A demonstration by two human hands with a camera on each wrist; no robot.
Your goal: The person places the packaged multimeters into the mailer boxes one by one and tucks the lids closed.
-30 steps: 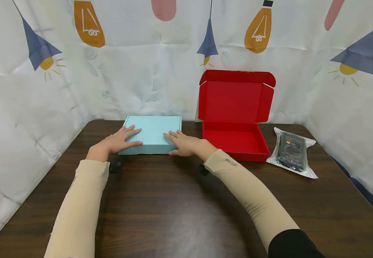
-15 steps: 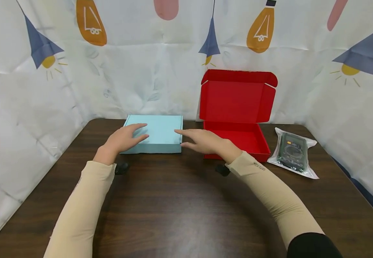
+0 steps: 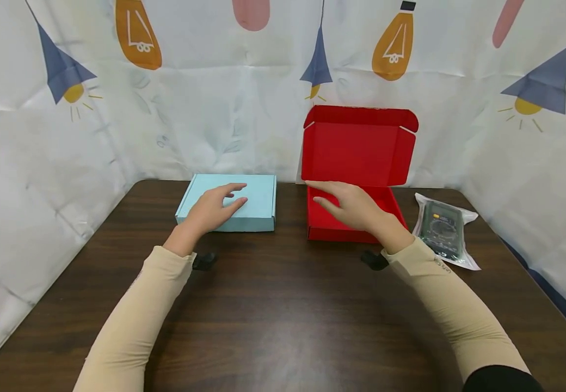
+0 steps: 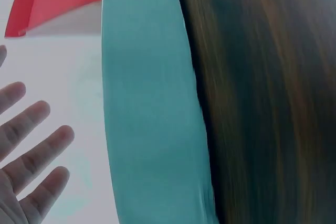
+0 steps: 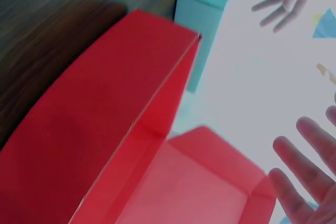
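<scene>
A closed light-blue cardboard box [image 3: 260, 198] lies flat at the back left of the table. Over its top, my left hand [image 3: 209, 209] hovers with fingers loosely extended; in the left wrist view that hand's spread fingers [image 4: 39, 150] are apart from the box's front wall [image 4: 152, 98]. To the right stands a red cardboard box [image 3: 342, 234], its lid [image 3: 354, 152] raised upright. My right hand [image 3: 354, 207] is above the red box's open tray, fingers extended, holding nothing. The right wrist view shows the red front wall [image 5: 100, 93] below these fingers [image 5: 299, 169].
A digital multimeter [image 3: 442, 228] in a clear plastic bag lies right of the red box, partly behind my right forearm. Dark wooden table [image 3: 283, 316] stretches in front of both boxes. A white printed curtain [image 3: 244, 120] hangs directly behind them.
Both hands have come off the light-blue box. The right hand has moved right to above the red box, and the left hand has shifted right over the light-blue lid. The boxes stay put.
</scene>
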